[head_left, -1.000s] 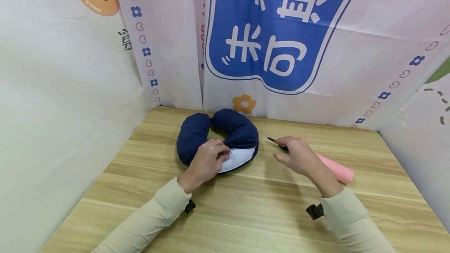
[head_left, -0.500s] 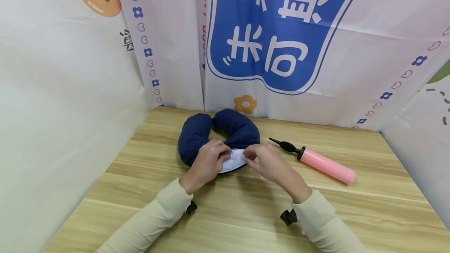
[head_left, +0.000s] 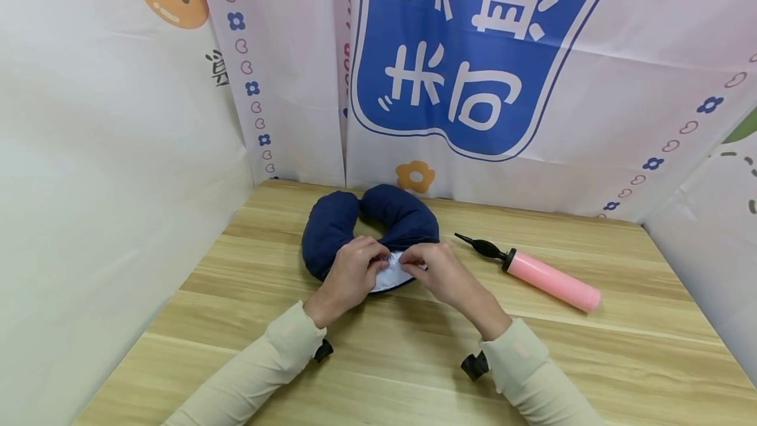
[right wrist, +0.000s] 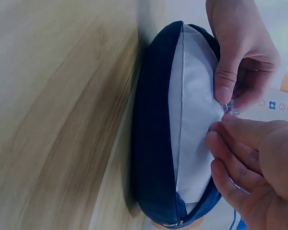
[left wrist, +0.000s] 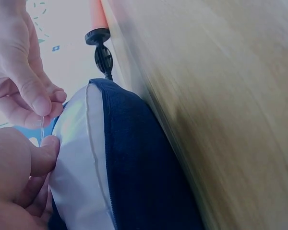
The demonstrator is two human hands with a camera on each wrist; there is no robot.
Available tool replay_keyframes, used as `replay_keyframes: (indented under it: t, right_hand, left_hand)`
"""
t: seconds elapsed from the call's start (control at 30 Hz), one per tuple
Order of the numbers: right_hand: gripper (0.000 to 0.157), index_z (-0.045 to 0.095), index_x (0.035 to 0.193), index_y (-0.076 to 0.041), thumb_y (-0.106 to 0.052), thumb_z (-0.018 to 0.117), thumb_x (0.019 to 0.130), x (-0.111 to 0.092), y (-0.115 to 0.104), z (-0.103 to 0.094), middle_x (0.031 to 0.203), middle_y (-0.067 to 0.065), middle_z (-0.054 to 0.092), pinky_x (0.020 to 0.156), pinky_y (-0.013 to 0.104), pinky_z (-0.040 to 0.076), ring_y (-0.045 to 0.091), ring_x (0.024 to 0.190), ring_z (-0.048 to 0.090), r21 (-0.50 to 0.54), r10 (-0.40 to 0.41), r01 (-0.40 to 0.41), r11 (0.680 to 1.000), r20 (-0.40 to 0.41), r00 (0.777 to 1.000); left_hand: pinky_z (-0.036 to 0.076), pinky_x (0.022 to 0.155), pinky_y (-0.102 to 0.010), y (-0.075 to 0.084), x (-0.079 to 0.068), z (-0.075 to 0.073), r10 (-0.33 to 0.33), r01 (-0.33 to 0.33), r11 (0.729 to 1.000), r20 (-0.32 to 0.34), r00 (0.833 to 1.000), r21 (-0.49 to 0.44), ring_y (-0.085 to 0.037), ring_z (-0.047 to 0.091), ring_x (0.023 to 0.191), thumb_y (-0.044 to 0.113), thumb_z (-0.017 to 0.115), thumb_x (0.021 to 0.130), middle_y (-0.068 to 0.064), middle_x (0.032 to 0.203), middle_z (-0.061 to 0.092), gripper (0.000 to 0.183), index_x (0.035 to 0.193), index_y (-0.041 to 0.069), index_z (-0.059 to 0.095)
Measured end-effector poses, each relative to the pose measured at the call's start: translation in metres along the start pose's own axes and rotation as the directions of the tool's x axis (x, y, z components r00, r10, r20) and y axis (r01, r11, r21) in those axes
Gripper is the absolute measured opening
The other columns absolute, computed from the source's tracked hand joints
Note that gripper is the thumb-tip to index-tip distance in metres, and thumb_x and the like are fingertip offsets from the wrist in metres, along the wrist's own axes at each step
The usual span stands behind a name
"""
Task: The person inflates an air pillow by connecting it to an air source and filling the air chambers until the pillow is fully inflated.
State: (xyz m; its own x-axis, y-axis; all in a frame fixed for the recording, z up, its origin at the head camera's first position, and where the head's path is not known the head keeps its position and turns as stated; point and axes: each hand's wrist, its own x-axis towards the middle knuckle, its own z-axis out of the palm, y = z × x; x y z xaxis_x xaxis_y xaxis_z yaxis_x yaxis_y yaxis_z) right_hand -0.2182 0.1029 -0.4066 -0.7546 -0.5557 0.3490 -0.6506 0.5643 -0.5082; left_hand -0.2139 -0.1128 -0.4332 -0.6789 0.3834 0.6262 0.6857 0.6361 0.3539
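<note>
A navy U-shaped neck pillow point(head_left: 402, 212) lies on the table, its zipped cover parted at the near curve. White inner lining, the pillow's inflatable bladder point(right wrist: 194, 110), bulges through that gap. My left hand point(head_left: 351, 268) pinches the small clear air valve point(right wrist: 234, 111) on top of the bladder. From the other side my right hand point(head_left: 440, 271) meets it, thumb and fingertip pinching the valve's clear plastic end. A thin clear strip spans the two hands in the left wrist view. The zipper pull point(right wrist: 173, 224) sits at one end of the opening.
To the right lies a pink hand pump point(head_left: 550, 278) with a black nozzle point(head_left: 473, 242) pointing toward the pillow. Printed white sheeting point(head_left: 296, 84) walls in the wood-grain table point(head_left: 390, 373) at the back and both sides.
My right hand has come away from the pump, moving left to the pillow's valve. The left hand has stayed at the valve, and the pump now lies by itself.
</note>
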Motion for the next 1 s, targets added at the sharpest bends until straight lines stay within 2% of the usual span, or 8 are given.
replay_keyframes:
  t: [0.3, 0.67, 1.0]
  right_hand:
    - [0.008, 0.082, 0.101, -0.009, -0.013, 0.075, 0.098, 0.001, 0.002, 0.001, 0.099, 0.003, 0.081, 0.074, 0.023, 0.06, 0.013, 0.089, 0.075, 0.045, -0.039, 0.041, 0.998, -0.031, 0.999]
    - [0.006, 0.082, 0.098, -0.01, -0.013, 0.077, 0.097, 0.005, 0.003, 0.01, 0.095, 0.003, 0.081, 0.072, 0.018, 0.058, 0.013, 0.086, 0.076, 0.062, -0.007, 0.009, 0.998, -0.032, 0.999]
    - [0.004, 0.082, 0.096, -0.009, -0.01, 0.079, 0.095, 0.007, 0.002, 0.013, 0.095, 0.004, 0.081, 0.072, 0.019, 0.058, 0.015, 0.085, 0.076, 0.039, 0.02, -0.018, 0.999, -0.05, 0.999]
  left_hand:
    - [0.061, 0.081, -0.037, 0.003, 0.0, 0.0, 0.039, -0.039, 0.999, -0.013, 0.999, 0.034, -0.021, 0.07, 0.087, 0.001, 0.082, 0.088, -0.004, 0.092, 0.075, 0.01, 0.095, 0.006, 0.078]
    - [0.06, 0.078, -0.033, 0.005, -0.002, 0.003, 0.084, -0.083, 0.993, -0.005, 0.996, 0.082, -0.02, 0.068, 0.088, -0.001, 0.081, 0.089, -0.004, 0.092, 0.073, 0.011, 0.097, 0.006, 0.077]
    - [0.061, 0.08, -0.034, 0.003, -0.003, 0.005, 0.107, -0.107, 0.992, -0.01, 0.994, 0.066, -0.02, 0.069, 0.09, -0.002, 0.079, 0.091, -0.005, 0.093, 0.073, 0.01, 0.097, 0.006, 0.077]
